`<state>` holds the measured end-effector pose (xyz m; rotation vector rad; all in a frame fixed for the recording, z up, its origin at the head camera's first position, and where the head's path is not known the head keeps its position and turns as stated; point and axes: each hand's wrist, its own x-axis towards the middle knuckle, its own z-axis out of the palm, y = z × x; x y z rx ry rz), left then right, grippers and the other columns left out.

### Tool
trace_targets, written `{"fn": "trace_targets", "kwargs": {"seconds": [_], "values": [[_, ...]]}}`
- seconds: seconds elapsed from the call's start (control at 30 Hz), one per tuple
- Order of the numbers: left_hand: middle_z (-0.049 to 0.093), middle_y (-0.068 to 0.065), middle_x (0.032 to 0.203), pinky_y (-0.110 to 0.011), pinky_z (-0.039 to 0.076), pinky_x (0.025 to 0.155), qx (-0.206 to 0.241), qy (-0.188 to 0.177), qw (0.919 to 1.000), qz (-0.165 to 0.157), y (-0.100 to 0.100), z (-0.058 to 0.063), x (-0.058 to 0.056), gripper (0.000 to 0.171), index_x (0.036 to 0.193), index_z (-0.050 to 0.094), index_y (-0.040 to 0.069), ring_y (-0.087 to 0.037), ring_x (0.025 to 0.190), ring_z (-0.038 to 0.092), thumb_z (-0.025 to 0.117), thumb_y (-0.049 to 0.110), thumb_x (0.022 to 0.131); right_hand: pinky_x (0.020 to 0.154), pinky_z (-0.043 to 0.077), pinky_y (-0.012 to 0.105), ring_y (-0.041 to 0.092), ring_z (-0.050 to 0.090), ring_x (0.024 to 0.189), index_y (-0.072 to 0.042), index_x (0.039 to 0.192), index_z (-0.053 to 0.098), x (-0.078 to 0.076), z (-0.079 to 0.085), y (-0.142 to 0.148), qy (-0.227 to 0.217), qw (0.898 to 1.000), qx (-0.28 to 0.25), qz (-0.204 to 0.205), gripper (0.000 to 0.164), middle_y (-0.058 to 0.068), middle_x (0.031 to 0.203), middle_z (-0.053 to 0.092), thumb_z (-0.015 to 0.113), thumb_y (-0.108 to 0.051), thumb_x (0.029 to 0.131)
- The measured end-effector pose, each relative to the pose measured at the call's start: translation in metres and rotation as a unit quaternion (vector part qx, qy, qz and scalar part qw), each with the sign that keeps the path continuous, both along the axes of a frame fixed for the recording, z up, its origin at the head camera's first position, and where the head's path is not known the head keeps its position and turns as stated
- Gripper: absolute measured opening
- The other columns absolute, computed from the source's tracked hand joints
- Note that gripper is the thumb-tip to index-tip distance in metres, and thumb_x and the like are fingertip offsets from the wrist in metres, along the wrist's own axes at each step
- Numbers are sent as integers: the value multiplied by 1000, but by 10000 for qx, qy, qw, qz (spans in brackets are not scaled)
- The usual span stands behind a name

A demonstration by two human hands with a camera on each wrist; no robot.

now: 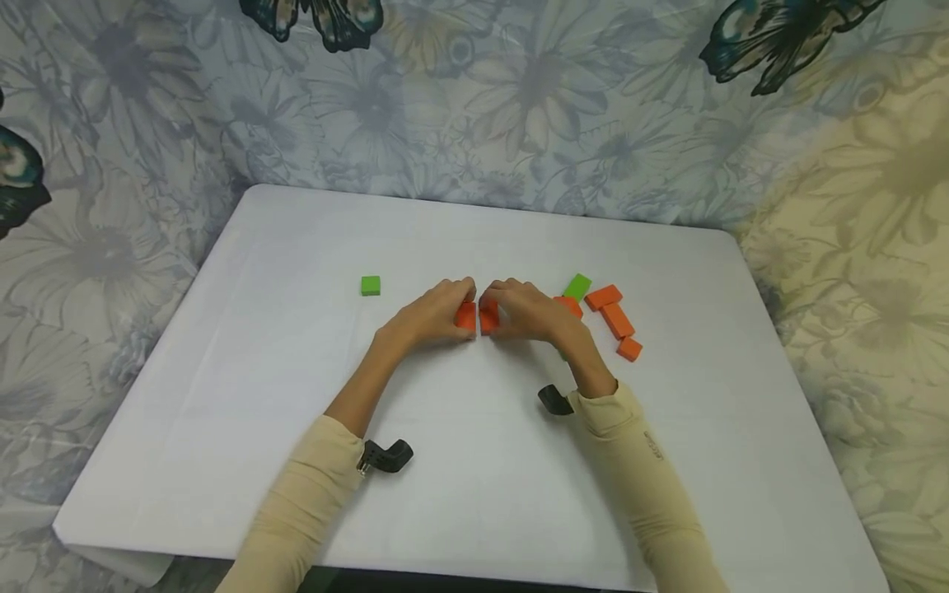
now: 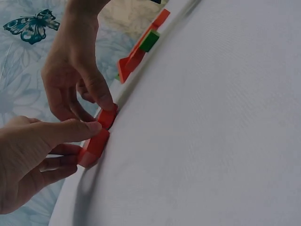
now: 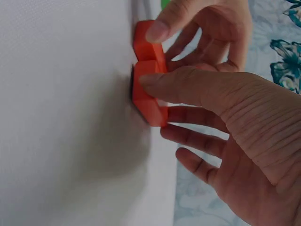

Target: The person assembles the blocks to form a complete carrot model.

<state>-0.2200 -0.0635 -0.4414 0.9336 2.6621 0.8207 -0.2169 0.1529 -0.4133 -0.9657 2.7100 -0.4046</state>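
My left hand [image 1: 437, 313] pinches an orange block [image 2: 95, 147] between thumb and fingers, low over the white table. Opposite it, my right hand [image 1: 528, 311] grips a second orange block [image 3: 146, 96] in the same way, thumb on the near face. Both blocks show a slanted outer end. Their inner ends meet or nearly meet in the wrist views, while a narrow gap shows between them in the head view. Fingers cover part of each block. The left hand's block [image 3: 146, 41] also shows in the right wrist view.
A small green block [image 1: 371, 286] lies left of the hands. Beyond the right hand are a green block [image 1: 577, 286] and several orange blocks [image 1: 617, 320], some partly behind the wrist. The white table [image 1: 474, 494] ends at a flower-patterned cloth [image 1: 534, 99].
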Motion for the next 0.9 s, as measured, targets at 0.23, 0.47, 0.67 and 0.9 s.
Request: {"fn": "trace_targets", "kwargs": {"seconds": [0.23, 0.47, 0.67, 0.9], "values": [[64, -10, 128, -42, 55, 103, 234, -139, 9994, 198, -3, -1, 3, 63, 130, 52, 9, -28, 116, 60, 91, 26, 83, 106, 54, 49, 33, 61, 118, -7, 130, 68, -2, -4, -3, -165, 9998, -87, -93, 52, 11, 129, 69, 88, -23, 85], [69, -11, 120, -39, 57, 99, 392, -106, 9992, -26, -4, -1, -1, 68, 130, 50, 8, -25, 107, 66, 93, 23, 80, 102, 53, 44, 31, 60, 114, -9, 136, 65, -4, -8, -8, -268, 9994, -215, -88, 59, 9, 127, 70, 88, -28, 85], [69, -8, 119, -37, 57, 100, 463, -174, 9988, 25, -5, -4, -6, 70, 129, 49, 10, -23, 108, 66, 95, 24, 78, 98, 53, 42, 31, 59, 110, -10, 138, 64, -3, -12, -13, -79, 9996, -260, 31, 57, 10, 125, 71, 85, -28, 88], [70, -9, 121, -38, 56, 103, 484, -219, 9986, -40, -5, -7, -9, 71, 131, 49, 11, -23, 111, 67, 94, 25, 79, 100, 54, 44, 32, 60, 112, -9, 139, 62, -2, -12, -13, 34, 9999, -119, 30, 58, 10, 128, 70, 84, -28, 89]]}}
